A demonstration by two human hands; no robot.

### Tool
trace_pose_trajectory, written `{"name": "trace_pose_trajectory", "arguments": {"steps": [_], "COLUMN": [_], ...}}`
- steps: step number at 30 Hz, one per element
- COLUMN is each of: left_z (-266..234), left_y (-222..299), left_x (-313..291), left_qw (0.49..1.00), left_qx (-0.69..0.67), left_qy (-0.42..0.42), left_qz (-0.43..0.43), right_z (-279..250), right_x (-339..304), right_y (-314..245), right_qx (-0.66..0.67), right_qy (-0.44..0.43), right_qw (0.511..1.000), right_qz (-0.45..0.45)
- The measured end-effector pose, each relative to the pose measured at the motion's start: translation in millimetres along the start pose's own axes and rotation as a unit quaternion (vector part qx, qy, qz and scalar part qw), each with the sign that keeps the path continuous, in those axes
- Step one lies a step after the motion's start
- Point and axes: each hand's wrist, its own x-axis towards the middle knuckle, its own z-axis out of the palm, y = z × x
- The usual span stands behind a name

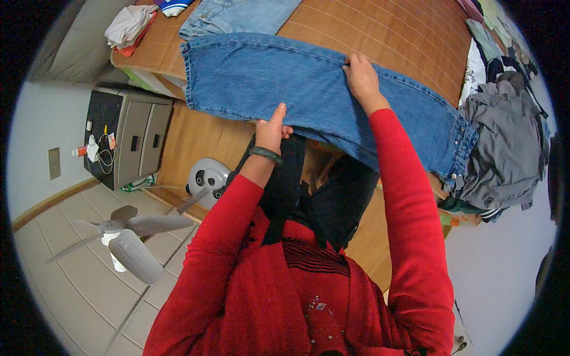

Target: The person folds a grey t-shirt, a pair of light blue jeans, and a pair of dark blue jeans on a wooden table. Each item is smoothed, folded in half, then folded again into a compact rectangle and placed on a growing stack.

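Note:
A pair of blue jeans (255, 77) lies folded lengthwise across the near edge of the bed, hems at the left and waistband at the right. My left hand (272, 129) grips the near edge of the jeans, thumb on top and fingers partly under the cloth. Bent fingers of my right hand (361, 80) close on the far edge, right of the middle. Part of the denim droops over the bed's edge toward my legs.
Light blue jeans (228, 18) lie farther back on the bamboo mat (392, 29). Folded clothes (132, 26) sit at the far left, a grey garment pile (504, 139) at the right. A drawer cabinet (133, 136), a panda-faced stool (209, 178) and a fan (133, 237) stand at the left.

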Motion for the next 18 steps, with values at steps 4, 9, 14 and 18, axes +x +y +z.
{"name": "trace_pose_trajectory", "arguments": {"steps": [4,9,14,18], "left_z": [1,1,10,18], "left_y": [8,5,-5,-8], "left_x": [0,0,10,21], "left_qw": [0.976,0.956,0.989,0.996], "left_qx": [-0.183,-0.224,-0.144,-0.072], "left_qy": [-0.118,-0.19,-0.031,0.054], "left_qz": [-0.02,-0.008,0.002,0.017], "right_z": [2,-8,-54,-76], "right_x": [1,-7,-90,-199], "right_y": [2,6,2,-16], "right_qx": [0.018,0.059,0.144,0.067], "right_qy": [0.004,-0.001,0.063,0.041], "right_qw": [1.0,0.998,0.987,0.997], "right_qz": [-0.012,-0.038,-0.036,-0.017]}}
